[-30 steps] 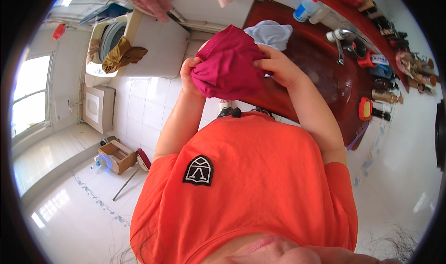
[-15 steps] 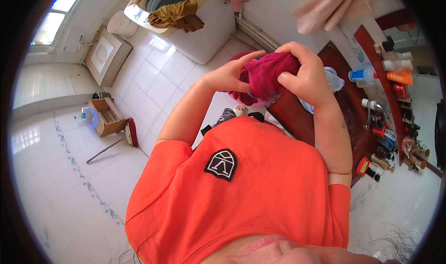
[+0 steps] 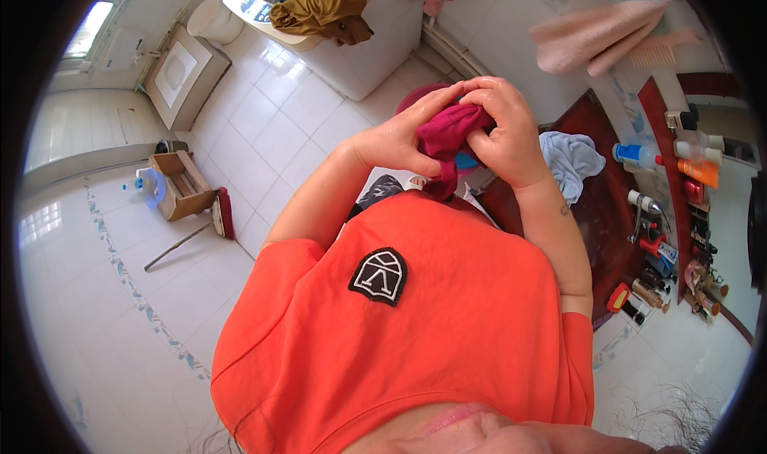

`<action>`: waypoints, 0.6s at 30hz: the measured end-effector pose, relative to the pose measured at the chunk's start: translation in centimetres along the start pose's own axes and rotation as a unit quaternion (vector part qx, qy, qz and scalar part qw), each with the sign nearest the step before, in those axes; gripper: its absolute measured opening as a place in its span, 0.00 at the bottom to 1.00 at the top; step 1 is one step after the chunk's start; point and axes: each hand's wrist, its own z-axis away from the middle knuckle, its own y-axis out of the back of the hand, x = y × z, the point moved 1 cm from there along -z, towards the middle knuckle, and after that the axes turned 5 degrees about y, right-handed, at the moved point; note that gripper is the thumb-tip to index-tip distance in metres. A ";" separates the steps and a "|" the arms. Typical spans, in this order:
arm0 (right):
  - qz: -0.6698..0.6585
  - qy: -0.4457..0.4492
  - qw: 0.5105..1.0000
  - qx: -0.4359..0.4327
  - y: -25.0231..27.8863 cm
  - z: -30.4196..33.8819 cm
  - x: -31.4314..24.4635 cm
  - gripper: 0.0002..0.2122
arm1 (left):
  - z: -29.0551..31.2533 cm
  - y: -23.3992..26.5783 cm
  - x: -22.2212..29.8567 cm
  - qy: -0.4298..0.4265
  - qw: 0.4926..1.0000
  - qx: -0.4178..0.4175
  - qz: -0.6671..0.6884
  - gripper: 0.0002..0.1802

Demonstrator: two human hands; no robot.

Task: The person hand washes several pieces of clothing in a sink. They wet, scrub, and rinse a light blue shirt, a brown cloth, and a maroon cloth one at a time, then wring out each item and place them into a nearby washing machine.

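A wet-looking magenta cloth (image 3: 449,133) is bunched up between my two hands in front of my chest, with a loose end hanging toward me. My left hand (image 3: 399,138) grips it from the left, thumb low and fingers over the top. From the right, my right hand (image 3: 505,138) closes around it with bent fingers. The fingertips of both hands nearly meet above the bundle. Behind them, a rounded dark pink thing (image 3: 417,96) shows only in part. Something blue (image 3: 465,162) appears below the cloth, mostly hidden; I cannot tell what it is.
To the right, a pale blue cloth (image 3: 571,165) lies on a dark red counter (image 3: 595,218), near a blue-labelled bottle (image 3: 633,154) and several toiletries. A washing machine (image 3: 359,58) with a brown cloth (image 3: 319,18) stands ahead. On the left are a wooden stool (image 3: 182,186) and brush (image 3: 222,214).
My hands have drawn closer together and the magenta cloth is squeezed into a smaller bundle, its end now hanging lower. The pale blue cloth shows more fully as the view shifts.
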 end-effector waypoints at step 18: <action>-0.157 -0.381 0.909 0.066 1.3 12.9 6.7 0.19 | -0.8 13.7 -3.0 0.123 0.883 0.408 0.199 0.18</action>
